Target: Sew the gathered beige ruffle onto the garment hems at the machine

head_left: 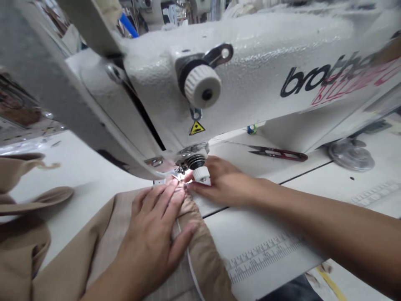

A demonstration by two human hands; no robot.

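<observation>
Beige fabric (200, 234) with a gathered edge lies under the needle area of a white sewing machine (250, 54). Flat on this cloth rests my left hand (153, 225), fingers stretched toward the presser foot and thumb out to the side. My right hand (225, 179) is beside the needle area, at the right edge of the cloth. Its thumb and index finger come together around the gathered edge close to the foot; the other fingertips are partly hidden behind the machine's white tension knob (201, 174). A lamp lights the stitching spot.
Thread snips (278, 153) lie on the machine bed behind my right forearm. Further right is a clear plastic bobbin-like disc (351, 154). A ruler scale (266, 255) runs along the table's front. More folded beige fabric (21, 234) lies at the left.
</observation>
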